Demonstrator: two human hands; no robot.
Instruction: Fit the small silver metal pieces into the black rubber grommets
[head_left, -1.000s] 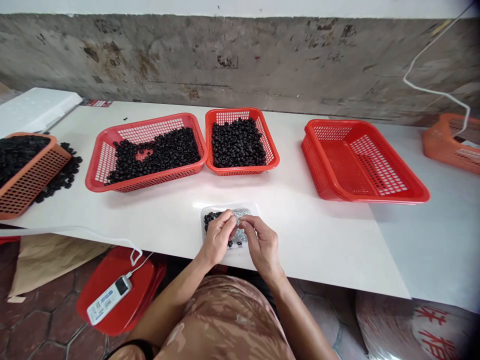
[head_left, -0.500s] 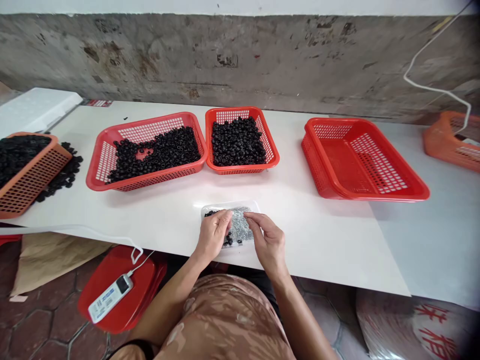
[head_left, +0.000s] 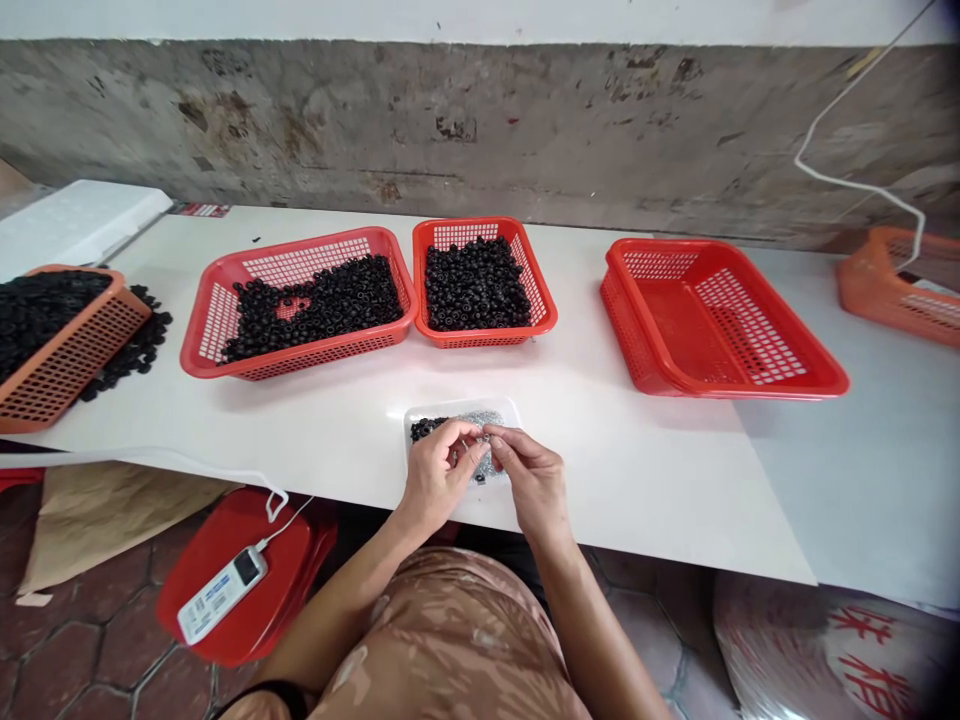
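The small tray (head_left: pixel 504 408) of black rings and silver bits sits at the desk's (head_left: pixel 637 480) near edge. Over it, the left hand (head_left: pixel 437 472) and right hand (head_left: pixel 532 480) meet fingertip to fingertip, each pinching a tiny piece. Plenty remains in the tray, I'd judge.

White table (head_left: pixel 337 440): red baskets (head_left: pixel 296 300), small tray (head_left: pixel 457 412), loose black rings (head_left: pixel 139 345).
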